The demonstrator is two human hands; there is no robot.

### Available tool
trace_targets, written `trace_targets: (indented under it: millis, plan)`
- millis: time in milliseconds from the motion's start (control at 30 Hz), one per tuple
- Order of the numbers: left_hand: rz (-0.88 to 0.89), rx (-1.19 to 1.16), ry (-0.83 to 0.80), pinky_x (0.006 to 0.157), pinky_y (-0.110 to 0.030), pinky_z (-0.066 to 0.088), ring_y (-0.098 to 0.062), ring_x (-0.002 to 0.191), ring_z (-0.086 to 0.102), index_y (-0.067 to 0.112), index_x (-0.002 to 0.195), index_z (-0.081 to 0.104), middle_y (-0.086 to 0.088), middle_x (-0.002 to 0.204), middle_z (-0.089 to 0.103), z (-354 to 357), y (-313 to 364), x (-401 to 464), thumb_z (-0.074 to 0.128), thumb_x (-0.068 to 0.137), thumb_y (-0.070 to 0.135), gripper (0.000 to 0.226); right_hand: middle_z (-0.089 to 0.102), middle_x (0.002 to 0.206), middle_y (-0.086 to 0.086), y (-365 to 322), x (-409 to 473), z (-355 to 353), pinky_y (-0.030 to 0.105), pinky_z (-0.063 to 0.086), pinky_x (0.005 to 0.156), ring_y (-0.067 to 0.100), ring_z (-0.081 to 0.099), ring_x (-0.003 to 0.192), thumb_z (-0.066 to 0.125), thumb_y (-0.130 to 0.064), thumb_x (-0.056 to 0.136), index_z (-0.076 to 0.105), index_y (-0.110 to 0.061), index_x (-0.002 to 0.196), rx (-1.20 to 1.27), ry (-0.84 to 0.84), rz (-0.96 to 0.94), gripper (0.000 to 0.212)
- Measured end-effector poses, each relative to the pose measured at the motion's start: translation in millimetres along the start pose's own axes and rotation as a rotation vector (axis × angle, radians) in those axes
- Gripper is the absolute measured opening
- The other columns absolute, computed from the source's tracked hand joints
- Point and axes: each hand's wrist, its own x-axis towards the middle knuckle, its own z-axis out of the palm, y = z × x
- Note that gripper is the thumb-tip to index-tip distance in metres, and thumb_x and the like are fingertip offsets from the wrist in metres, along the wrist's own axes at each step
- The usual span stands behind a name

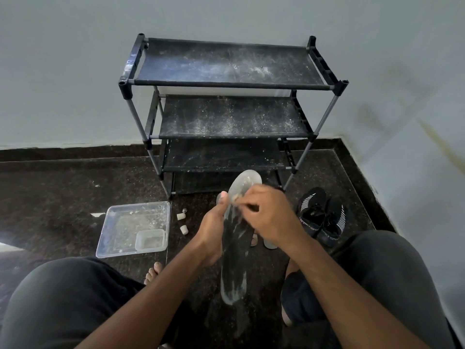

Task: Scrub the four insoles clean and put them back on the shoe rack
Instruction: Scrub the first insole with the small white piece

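Note:
A long dark insole [235, 250], streaked with pale residue, is held upright above the floor between my knees. My left hand [214, 230] grips its left edge, thumb up near the toe end. My right hand [266, 212] is curled around a small pale scrubbing piece [236, 197] pressed against the insole's upper part; most of that piece is hidden by the fingers. Pale ends of other insoles [270, 244] peek out on the floor behind my right wrist. The black shoe rack [226, 84] stands against the wall ahead, its shelves dusted white and bare.
A clear plastic tray [110, 235] with a small tub [150, 239] inside lies on the dark floor at left. Two small white caps [181, 222] lie beside it. A pair of black shoes [320, 217] sits right of the rack. A wall corner closes the right side.

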Motion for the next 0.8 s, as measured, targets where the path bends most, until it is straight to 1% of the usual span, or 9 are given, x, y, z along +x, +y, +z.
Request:
trace_targets:
  millis: [67, 233, 300, 400, 433, 600, 633, 700, 800]
  plan:
    - [0.024, 0.001, 0.002, 0.1, -0.054, 0.056, -0.035, 0.115, 0.071, 0.011, 0.138, 0.063, -0.021, 0.126, 0.072, -2, 2, 1, 0.02, 0.109, 0.058, 0.07, 0.068, 0.085, -0.007, -3, 1, -2, 0.033, 0.055, 0.072, 0.005, 0.063, 0.077, 0.072, -0.02, 0.091, 0.08, -0.015, 0.097, 0.109, -0.039, 0.01, 0.011]
    - [-0.002, 0.052, -0.017, 0.087, -0.049, 0.059, -0.034, 0.101, 0.072, 0.003, 0.135, 0.065, -0.025, 0.121, 0.072, -4, -1, 2, 0.02, 0.107, 0.064, 0.081, 0.063, 0.087, -0.004, 9, 7, -12, 0.033, 0.053, 0.07, 0.011, 0.059, 0.079, 0.07, -0.02, 0.093, 0.076, -0.012, 0.105, -0.02, 0.335, 0.101, 0.016]
    - [-0.004, 0.058, -0.031, 0.087, -0.049, 0.06, -0.034, 0.102, 0.073, 0.004, 0.135, 0.065, -0.025, 0.121, 0.072, -4, -3, 3, 0.02, 0.107, 0.062, 0.078, 0.063, 0.088, -0.003, 7, 7, -7, 0.032, 0.053, 0.073, 0.011, 0.058, 0.082, 0.068, -0.017, 0.094, 0.076, -0.011, 0.106, -0.061, 0.258, 0.07, 0.016]
    - [0.017, 0.034, -0.033, 0.093, -0.049, 0.06, -0.033, 0.113, 0.072, 0.012, 0.139, 0.062, -0.02, 0.126, 0.072, -2, -1, 2, 0.019, 0.109, 0.058, 0.069, 0.069, 0.09, -0.006, 0, 3, -1, 0.022, 0.054, 0.075, 0.005, 0.063, 0.082, 0.072, -0.016, 0.09, 0.079, -0.013, 0.101, 0.078, -0.036, 0.004, 0.013]
    - [0.026, 0.033, -0.034, 0.093, -0.048, 0.061, -0.033, 0.112, 0.072, 0.013, 0.139, 0.061, -0.02, 0.126, 0.072, -3, 0, 1, 0.019, 0.109, 0.058, 0.068, 0.07, 0.089, -0.007, -1, 3, -3, 0.019, 0.053, 0.073, 0.004, 0.064, 0.08, 0.073, -0.017, 0.089, 0.079, -0.014, 0.099, 0.123, -0.048, 0.008, 0.012]
    - [0.0, 0.084, -0.054, 0.086, -0.047, 0.059, -0.031, 0.098, 0.072, 0.003, 0.133, 0.066, -0.024, 0.12, 0.073, -4, -2, 1, 0.019, 0.107, 0.062, 0.08, 0.063, 0.086, -0.005, 8, 8, -13, 0.025, 0.051, 0.068, 0.009, 0.059, 0.078, 0.07, -0.021, 0.094, 0.077, -0.012, 0.104, -0.028, 0.342, 0.096, 0.016]
    - [-0.002, 0.082, -0.064, 0.084, -0.046, 0.059, -0.03, 0.096, 0.072, 0.002, 0.132, 0.067, -0.024, 0.118, 0.073, -3, -3, 2, 0.02, 0.107, 0.062, 0.08, 0.062, 0.087, -0.004, 8, 8, -12, 0.027, 0.052, 0.07, 0.011, 0.058, 0.08, 0.068, -0.021, 0.095, 0.077, -0.011, 0.106, -0.073, 0.338, 0.106, 0.017]
    - [0.002, 0.064, -0.073, 0.081, -0.043, 0.061, -0.03, 0.097, 0.074, 0.005, 0.134, 0.066, -0.023, 0.116, 0.074, -2, -4, 2, 0.021, 0.107, 0.06, 0.076, 0.064, 0.09, -0.003, 5, 5, -7, 0.027, 0.053, 0.073, 0.01, 0.059, 0.083, 0.068, -0.019, 0.094, 0.077, -0.012, 0.106, -0.042, 0.17, 0.067, 0.016]
    - [0.013, 0.021, -0.064, 0.084, -0.045, 0.063, -0.031, 0.104, 0.075, 0.012, 0.137, 0.064, -0.02, 0.123, 0.073, -3, -1, 3, 0.021, 0.108, 0.059, 0.069, 0.067, 0.085, -0.007, -1, 2, -6, 0.015, 0.05, 0.063, 0.006, 0.063, 0.074, 0.073, -0.017, 0.09, 0.08, -0.013, 0.098, 0.143, -0.078, 0.05, 0.011]
